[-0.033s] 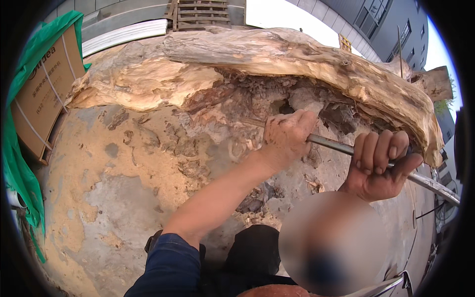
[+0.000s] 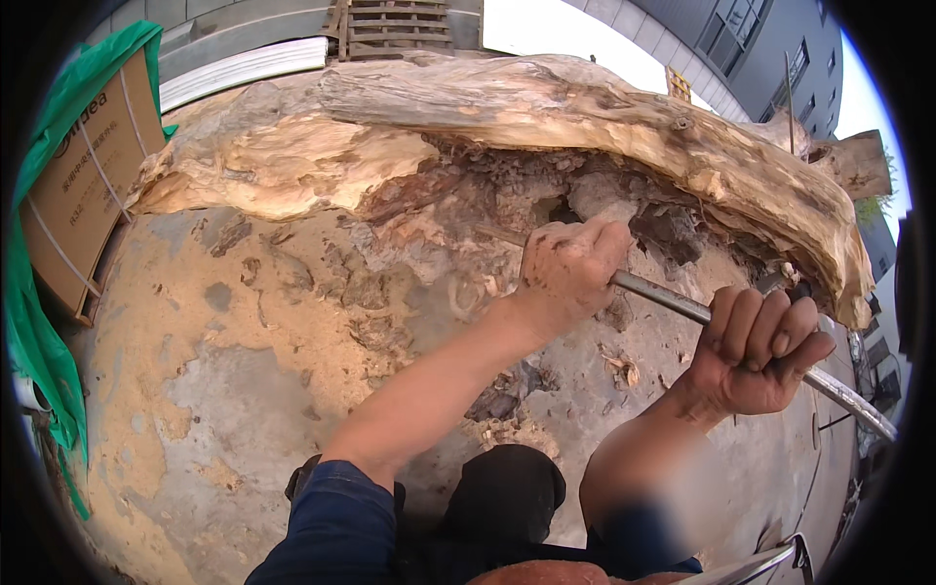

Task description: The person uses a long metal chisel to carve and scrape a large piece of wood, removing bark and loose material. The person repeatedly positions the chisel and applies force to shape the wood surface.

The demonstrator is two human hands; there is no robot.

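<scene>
My left hand [image 2: 575,261] is closed around a long grey metal bar [image 2: 667,295], and its knuckles are smeared with dirt. Farther right along the same bar, my right hand [image 2: 756,353] grips it with curled fingers. The bar slants from upper left down to the right. Its thin brownish left end pokes out past my left hand, in front of the dark ragged hollow of a big weathered log [image 2: 604,102]. Whether that tip touches the wood, I cannot tell. The bar's right end is bare and scuffed.
Sawdust and bark chips [image 2: 370,292] cover the concrete ground [image 2: 244,390]. A large strapped cardboard box [image 2: 88,185] under green sheeting [image 2: 44,322] stands at the left. Behind the log are a wooden pallet [image 2: 398,27] and a building [image 2: 780,58]. My dark-clad knee [image 2: 507,492] is below.
My right hand has moved slightly down, and the bar's right end has dropped with it. The left hand has barely shifted and keeps its grip.
</scene>
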